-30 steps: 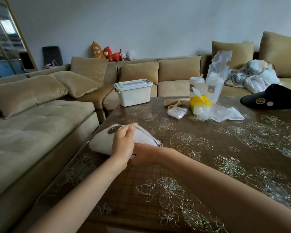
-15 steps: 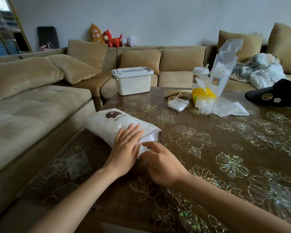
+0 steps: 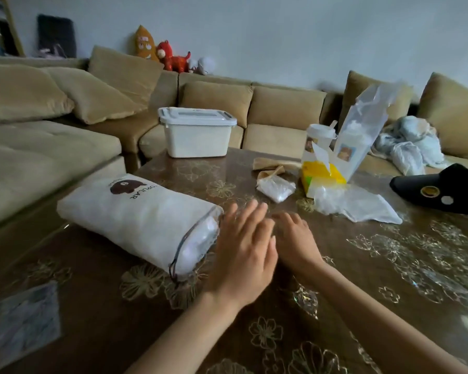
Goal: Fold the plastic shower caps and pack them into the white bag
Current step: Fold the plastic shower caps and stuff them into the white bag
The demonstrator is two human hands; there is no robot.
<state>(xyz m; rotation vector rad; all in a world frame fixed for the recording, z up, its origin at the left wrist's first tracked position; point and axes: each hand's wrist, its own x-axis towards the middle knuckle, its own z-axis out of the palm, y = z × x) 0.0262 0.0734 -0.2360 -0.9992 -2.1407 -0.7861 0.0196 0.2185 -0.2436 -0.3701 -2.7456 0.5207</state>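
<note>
Sofa (image 3: pixel 52 157): tan, soft nap, plump cushions, L-shaped; runs left of and far beyond both hands.

Table (image 3: pixel 389 265): dark brown, glossy, gold flower outlines; lies under both hands.

Bag (image 3: pixel 135 220): white, matte, pillow-shaped, on its side on the table just left of the left hand (image 3: pixel 243 252). Brown bear print and lettering on top. Open mouth, edged with dark cord, faces that hand. Crinkled translucent plastic (image 3: pixel 200 238) fills the mouth.

Left hand: palm down, fingers straight and spread, nothing held, blurred. Fingertips sit beside the bag's mouth rim; contact cannot be told.

Right hand (image 3: pixel 295 238): just right of the left, partly behind it; palm down, fingers loosely extended, nothing held. Whether it rests on the table cannot be told.

Box (image 3: pixel 197 133): white hard plastic, rectangular, lid on; beyond the left hand at the far table edge.

Pouch (image 3: pixel 362 125): clear, stiff, upright; far beyond the right hand.

Hat (image 3: pixel 443 190): black, curved; far right of the right hand.

Film (image 3: pixel 357 203): clear, thin, crumpled flat; beyond and right of the right hand.

Pack (image 3: pixel 322 176): yellow, blocky; touching the film's far side.

Packet (image 3: pixel 276 187): small, folded clear plastic; directly beyond the right hand.
</note>
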